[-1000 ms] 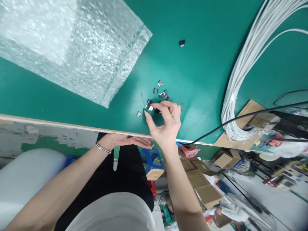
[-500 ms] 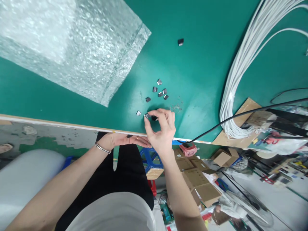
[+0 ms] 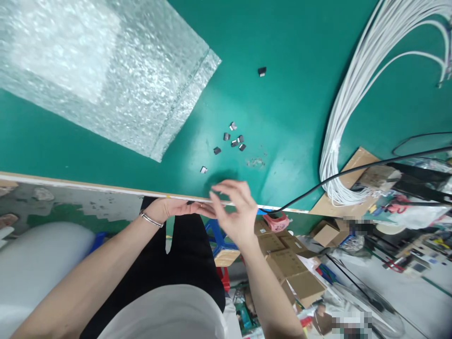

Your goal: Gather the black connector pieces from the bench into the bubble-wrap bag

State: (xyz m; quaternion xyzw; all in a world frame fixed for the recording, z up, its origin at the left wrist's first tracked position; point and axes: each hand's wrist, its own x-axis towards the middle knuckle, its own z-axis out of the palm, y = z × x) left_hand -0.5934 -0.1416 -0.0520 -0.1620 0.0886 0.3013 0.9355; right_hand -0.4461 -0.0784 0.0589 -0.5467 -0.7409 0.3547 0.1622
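Observation:
Several small black pieces with silvery metal ends (image 3: 234, 143) lie loosely grouped on the green tabletop; they look like tiny connectors. One silvery piece (image 3: 204, 170) is nearer the front edge, and a lone black piece (image 3: 262, 71) sits farther back. My right hand (image 3: 236, 205) hovers over the front edge, thumb and index tips brought close together; anything between them is too small or blurred to make out. Below the edge, my left hand (image 3: 183, 207) is held palm up with fingers stretched, its fingertips partly hidden by the table rim and close under my right hand.
A bubble-wrap bag (image 3: 141, 80) covers the table's left part. Coiled white cables (image 3: 335, 141) lie at right, partly over cardboard (image 3: 353, 174). A black cable (image 3: 328, 178) crosses the front edge. Cardboard boxes (image 3: 293, 268) and a blue stool (image 3: 217, 235) are below.
My right hand has drawn back from the tabletop toward the edge and my left hand. The small piece at its fingertips no longer shows on the table. My left hand has hardly moved.

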